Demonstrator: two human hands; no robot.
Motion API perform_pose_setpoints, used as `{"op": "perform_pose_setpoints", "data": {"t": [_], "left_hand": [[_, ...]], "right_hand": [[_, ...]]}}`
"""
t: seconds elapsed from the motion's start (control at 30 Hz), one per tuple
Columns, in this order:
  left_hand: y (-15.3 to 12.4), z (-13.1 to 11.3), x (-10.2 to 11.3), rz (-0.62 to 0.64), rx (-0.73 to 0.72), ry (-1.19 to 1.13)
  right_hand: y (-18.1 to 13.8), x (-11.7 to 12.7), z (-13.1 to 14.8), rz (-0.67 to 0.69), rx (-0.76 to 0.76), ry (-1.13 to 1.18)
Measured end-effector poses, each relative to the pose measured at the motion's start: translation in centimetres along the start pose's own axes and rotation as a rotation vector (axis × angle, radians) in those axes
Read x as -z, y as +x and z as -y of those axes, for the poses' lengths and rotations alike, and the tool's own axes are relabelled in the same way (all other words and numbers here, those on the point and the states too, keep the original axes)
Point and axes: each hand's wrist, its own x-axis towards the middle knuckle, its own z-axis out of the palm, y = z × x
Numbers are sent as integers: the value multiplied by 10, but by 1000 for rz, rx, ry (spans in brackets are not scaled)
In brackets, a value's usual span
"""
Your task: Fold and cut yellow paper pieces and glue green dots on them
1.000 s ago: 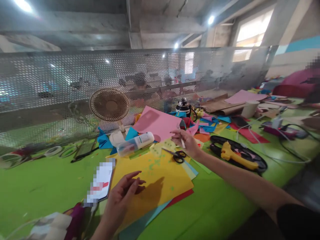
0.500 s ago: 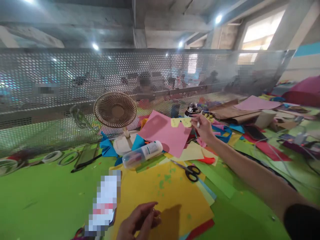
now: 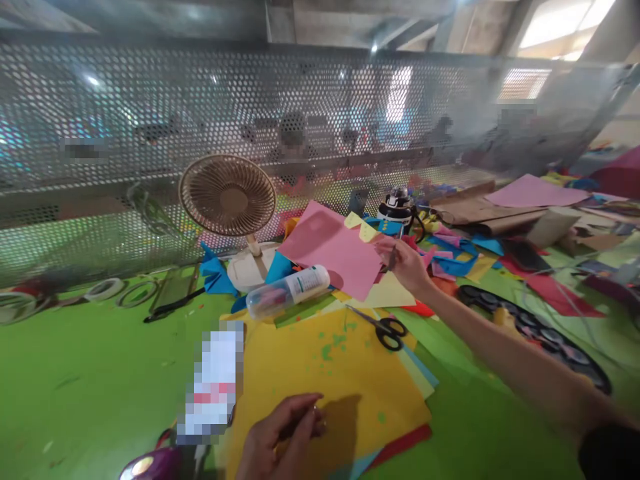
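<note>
My right hand (image 3: 404, 261) reaches out over the green table (image 3: 90, 373), fingers closed on a thin pen-like stick, at the right edge of a tilted pink paper sheet (image 3: 333, 248). A small yellow paper cut-out (image 3: 361, 227) lies on that sheet just above the hand. My left hand (image 3: 280, 437) rests at the bottom of the view on a yellow paper sheet (image 3: 320, 380), fingers curled together in a pinch; what they hold is hidden. Black-handled scissors (image 3: 383, 328) lie on the yellow sheet between the two hands.
A small beige desk fan (image 3: 229, 200) stands at the back before a perforated metal screen (image 3: 150, 133). A clear tube (image 3: 287, 292), a phone (image 3: 213, 383), tape rolls (image 3: 103, 290), coloured paper scraps, cables and a black tray (image 3: 545, 333) lie around.
My right hand lifted the yellow cut-out off the table, carried it up to the pink sheet and left it there, then dropped slightly. The left hand curled shut. The view shifted.
</note>
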Motion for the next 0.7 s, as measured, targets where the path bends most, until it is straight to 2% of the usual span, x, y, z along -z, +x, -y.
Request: {"op": "perform_pose_setpoints", "data": {"t": [0.1,0.23,0.57,0.7], "left_hand": [[-1,0,-2,-21,-4,-33],[0,2,-2,-15,12,-81],[4,9,2,4,-10,-52],[4,7,2,-3,6,-66]], "right_hand": [[-12,7,6,99,-29,24],[-2,10,5,219,-114,-15],[82,5,-4,-9,16,-229],[88,4,0,-91,72,-270]]}}
